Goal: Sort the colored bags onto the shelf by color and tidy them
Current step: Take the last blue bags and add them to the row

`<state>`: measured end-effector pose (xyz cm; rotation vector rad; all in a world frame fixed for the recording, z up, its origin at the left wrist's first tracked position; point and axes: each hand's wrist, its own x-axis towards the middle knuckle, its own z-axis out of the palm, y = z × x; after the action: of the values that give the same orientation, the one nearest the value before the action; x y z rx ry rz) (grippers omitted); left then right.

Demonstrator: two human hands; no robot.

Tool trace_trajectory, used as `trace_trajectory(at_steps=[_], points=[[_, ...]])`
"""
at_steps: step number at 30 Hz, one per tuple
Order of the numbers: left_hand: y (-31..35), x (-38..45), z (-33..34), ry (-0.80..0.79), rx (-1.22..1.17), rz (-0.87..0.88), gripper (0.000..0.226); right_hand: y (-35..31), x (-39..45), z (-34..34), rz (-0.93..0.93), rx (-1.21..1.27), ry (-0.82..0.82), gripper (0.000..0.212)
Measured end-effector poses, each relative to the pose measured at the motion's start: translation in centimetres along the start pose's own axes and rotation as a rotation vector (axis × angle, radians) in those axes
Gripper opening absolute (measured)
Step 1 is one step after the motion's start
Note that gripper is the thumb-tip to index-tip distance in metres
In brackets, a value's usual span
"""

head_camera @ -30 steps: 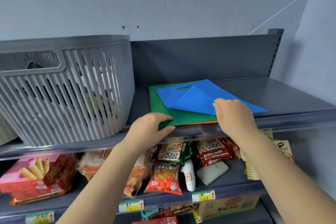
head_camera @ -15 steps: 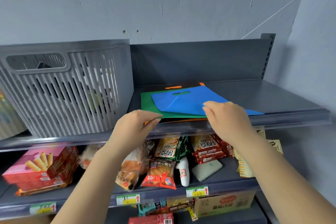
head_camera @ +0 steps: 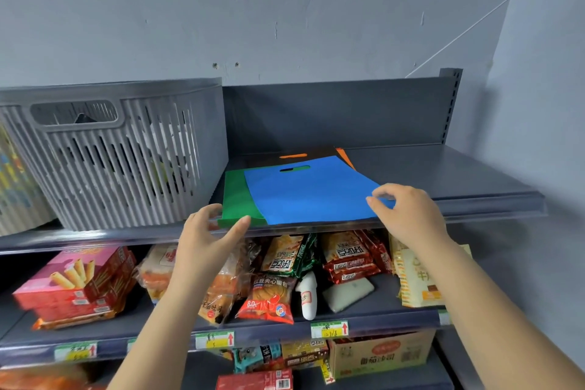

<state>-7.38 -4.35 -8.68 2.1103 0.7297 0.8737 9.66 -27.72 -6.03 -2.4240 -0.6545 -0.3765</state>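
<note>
Just left, grey basket [head_camera: 126, 161] beside bags [head_camera: 310, 193]

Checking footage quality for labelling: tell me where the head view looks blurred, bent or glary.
Head view: pink snack box at lower left is motion-smeared; shelf edge bows from wide-angle distortion; blue bag and both hands stay fairly sharp; light is soft and even, no harsh glare.

four flat bags lie stacked on the top shelf [head_camera: 443, 174]: one blue bag [head_camera: 310, 193], one green bag [head_camera: 235, 196], one black bag [head_camera: 319, 152], one orange bag [head_camera: 345, 157], plus one grey basket [head_camera: 126, 161] at nine o'clock.
</note>
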Motion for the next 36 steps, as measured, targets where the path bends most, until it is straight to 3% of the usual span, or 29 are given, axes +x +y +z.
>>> trace_trajectory(at_steps=[4, 9, 11, 14, 16, 19, 23, 27, 31, 36], points=[[0.9, 0.0, -0.2, -0.093, -0.042, -0.118, 0.084, 0.7, 0.9, -0.2, 0.074, -0.098, -0.079, 0.042], [0.9, 1.4, -0.9, -0.186, -0.395, -0.369, 0.123, 1.4, 1.6, -0.3, 0.164, -0.011, -0.098, 0.05], [1.5, 2.2, -0.6, -0.187, -0.469, -0.443, 0.105, 1.4, 1.8, -0.5, 0.19, 0.061, -0.097, 0.053], [2.7, 2.3, -0.1, -0.186, -0.447, -0.485, 0.032, 1.4, 1.8, -0.7, 0.274, 0.192, -0.134, 0.055], [2.7, 2.1, 0.1, -0.213, -0.363, -0.451, 0.006, 1.6, 1.6, -0.9, 0.36, 0.351, -0.164, 0.053], [2.4, 1.4, -0.3, -0.237, -0.248, -0.35, 0.016, 2.0, 1.2, -1.2, 0.518, 0.657, -0.258, 0.043], [1.8, -0.6, -1.4, -0.269, -0.198, -0.151, 0.044, 2.7, 0.7, -0.7, 0.615, 0.782, -0.383, 0.038], [0.7, -2.7, -2.4, -0.273, -0.235, -0.124, 0.051, 2.9, -1.3, -0.2, 0.678, 1.058, -0.503, 0.024], [-0.5, -5.1, -2.9, -0.254, -0.295, -0.157, 0.052, 2.3, -3.4, 0.8, 0.64, 0.962, -0.569, 0.012], [-2.8, -8.1, -2.3, -0.23, -0.319, -0.26, 0.048, 2.4, -6.7, 1.7, 0.625, 0.857, -0.467, 0.011]])
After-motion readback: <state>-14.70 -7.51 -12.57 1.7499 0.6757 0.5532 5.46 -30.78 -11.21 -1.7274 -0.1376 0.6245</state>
